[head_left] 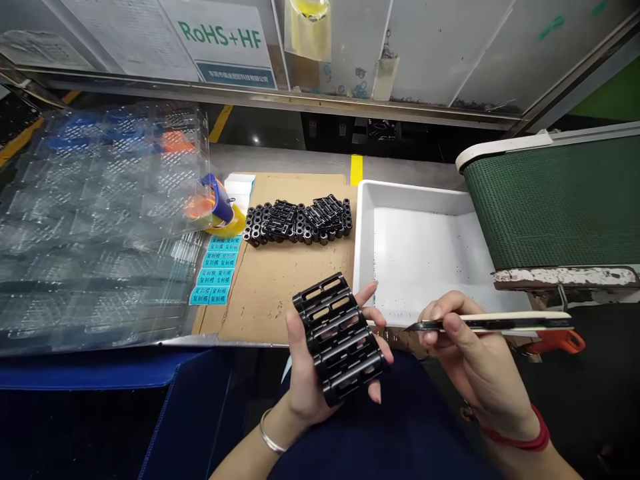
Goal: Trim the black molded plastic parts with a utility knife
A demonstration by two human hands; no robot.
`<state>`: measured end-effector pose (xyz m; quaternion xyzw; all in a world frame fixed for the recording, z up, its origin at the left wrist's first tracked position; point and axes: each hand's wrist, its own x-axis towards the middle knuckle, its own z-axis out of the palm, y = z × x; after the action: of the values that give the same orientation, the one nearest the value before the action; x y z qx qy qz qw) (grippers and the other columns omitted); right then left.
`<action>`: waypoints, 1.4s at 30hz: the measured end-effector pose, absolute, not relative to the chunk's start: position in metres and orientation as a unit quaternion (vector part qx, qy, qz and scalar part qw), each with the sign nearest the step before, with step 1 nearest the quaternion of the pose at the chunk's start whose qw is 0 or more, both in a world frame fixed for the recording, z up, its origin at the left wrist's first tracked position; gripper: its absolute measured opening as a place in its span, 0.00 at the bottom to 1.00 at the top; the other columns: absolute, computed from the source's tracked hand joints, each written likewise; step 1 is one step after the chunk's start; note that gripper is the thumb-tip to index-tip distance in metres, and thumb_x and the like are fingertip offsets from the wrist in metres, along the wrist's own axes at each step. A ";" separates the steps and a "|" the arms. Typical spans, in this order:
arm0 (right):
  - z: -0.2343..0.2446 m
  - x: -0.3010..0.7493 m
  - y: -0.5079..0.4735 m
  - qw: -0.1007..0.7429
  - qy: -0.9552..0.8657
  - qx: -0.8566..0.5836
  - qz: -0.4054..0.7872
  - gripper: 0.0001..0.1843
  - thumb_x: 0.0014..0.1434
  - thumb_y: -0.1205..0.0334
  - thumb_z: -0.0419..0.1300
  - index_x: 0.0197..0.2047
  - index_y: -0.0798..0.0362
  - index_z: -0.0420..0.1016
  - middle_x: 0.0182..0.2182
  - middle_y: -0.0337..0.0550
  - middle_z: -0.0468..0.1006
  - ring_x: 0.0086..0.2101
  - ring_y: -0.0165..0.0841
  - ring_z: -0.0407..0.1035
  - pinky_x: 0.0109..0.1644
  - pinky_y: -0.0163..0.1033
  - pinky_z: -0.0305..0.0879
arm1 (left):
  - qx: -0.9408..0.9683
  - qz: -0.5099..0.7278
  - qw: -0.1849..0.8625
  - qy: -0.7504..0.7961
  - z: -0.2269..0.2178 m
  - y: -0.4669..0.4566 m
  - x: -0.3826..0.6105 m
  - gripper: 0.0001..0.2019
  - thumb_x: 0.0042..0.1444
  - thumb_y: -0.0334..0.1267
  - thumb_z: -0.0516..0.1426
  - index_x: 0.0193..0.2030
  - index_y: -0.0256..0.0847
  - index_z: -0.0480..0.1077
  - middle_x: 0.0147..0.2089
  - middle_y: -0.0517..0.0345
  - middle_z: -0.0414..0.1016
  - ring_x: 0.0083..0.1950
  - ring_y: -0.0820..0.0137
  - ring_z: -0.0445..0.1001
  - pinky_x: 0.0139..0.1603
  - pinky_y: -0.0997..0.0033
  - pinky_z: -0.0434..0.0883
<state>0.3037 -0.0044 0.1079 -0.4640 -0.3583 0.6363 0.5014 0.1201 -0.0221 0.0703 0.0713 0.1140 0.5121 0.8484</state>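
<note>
My left hand (310, 380) is closed round a stack of black plastic frame parts (340, 337), held over my lap just in front of the bench edge. My right hand (470, 353) pinches a slim cream-handled knife (500, 323) like a pen. The blade tip points left and stops a short way from the stack. A pile of the same black parts (299, 221) lies on a brown cardboard sheet (270, 280) further back on the bench.
An empty white tray (420, 253) sits right of the cardboard, with a green conveyor belt (555, 200) beyond it. Stacked clear blister trays (95, 220) fill the left. Blue labels (216, 270) and tape rolls (217, 210) lie beside them. An orange-handled tool (555, 342) rests under the knife.
</note>
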 end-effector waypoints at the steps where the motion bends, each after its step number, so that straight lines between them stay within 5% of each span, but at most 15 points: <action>1: 0.108 0.304 -0.005 0.496 -0.358 -0.466 0.639 0.11 0.59 0.50 0.71 0.32 0.49 0.81 0.23 0.35 0.74 0.26 0.24 0.70 0.29 0.23 0.69 | 0.071 0.506 0.850 0.126 0.071 -0.022 0.119 0.42 0.58 0.72 0.48 0.66 0.39 0.69 0.51 0.48 0.73 0.42 0.64 0.78 0.27 0.73 0.80; 5: 0.104 0.304 -0.010 0.463 -0.332 -0.467 0.677 0.11 0.62 0.51 0.68 0.34 0.49 0.81 0.25 0.35 0.75 0.27 0.23 0.70 0.32 0.24 0.70 | 0.083 0.471 0.867 0.140 0.071 -0.023 0.116 0.38 0.66 0.67 0.39 0.68 0.43 0.67 0.58 0.43 0.74 0.40 0.63 0.81 0.24 0.73 0.79; 10: 0.098 0.296 -0.013 0.430 -0.275 -0.459 0.727 0.12 0.62 0.52 0.68 0.32 0.51 0.79 0.22 0.35 0.75 0.25 0.23 0.68 0.31 0.25 0.68 | 0.074 0.422 0.897 0.104 0.069 -0.025 0.115 0.43 0.67 0.66 0.33 0.69 0.35 0.65 0.40 0.42 0.81 0.39 0.63 0.81 0.25 0.76 0.78; 16: 0.096 0.284 -0.015 0.401 -0.215 -0.445 0.771 0.15 0.59 0.53 0.72 0.29 0.52 0.74 0.21 0.34 0.75 0.21 0.23 0.66 0.26 0.28 0.67 | 0.044 0.402 0.910 0.089 0.066 -0.026 0.116 0.45 0.66 0.66 0.29 0.74 0.35 0.55 0.47 0.37 0.80 0.38 0.62 0.83 0.25 0.75 0.77; 34: 0.092 0.279 -0.021 0.390 -0.214 -0.400 0.801 0.15 0.65 0.55 0.65 0.30 0.52 0.68 0.19 0.31 0.74 0.18 0.28 0.74 0.22 0.31 0.62 | 0.032 0.374 0.918 0.126 0.064 -0.030 0.118 0.46 0.66 0.67 0.35 0.68 0.26 0.64 0.41 0.39 0.82 0.35 0.63 0.82 0.32 0.72 0.77; 42: 0.091 0.284 -0.023 0.389 -0.246 -0.412 0.786 0.15 0.65 0.55 0.65 0.29 0.51 0.70 0.19 0.32 0.73 0.19 0.27 0.68 0.25 0.33 0.63 | 0.013 0.347 0.934 0.084 0.063 -0.027 0.116 0.45 0.66 0.66 0.30 0.73 0.32 0.56 0.44 0.39 0.80 0.28 0.65 0.81 0.17 0.76 0.72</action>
<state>0.2842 -0.0230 0.0908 -0.4122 -0.2463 0.7860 0.3894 0.1163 -0.0272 0.0630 0.0132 0.0842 0.3467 0.9341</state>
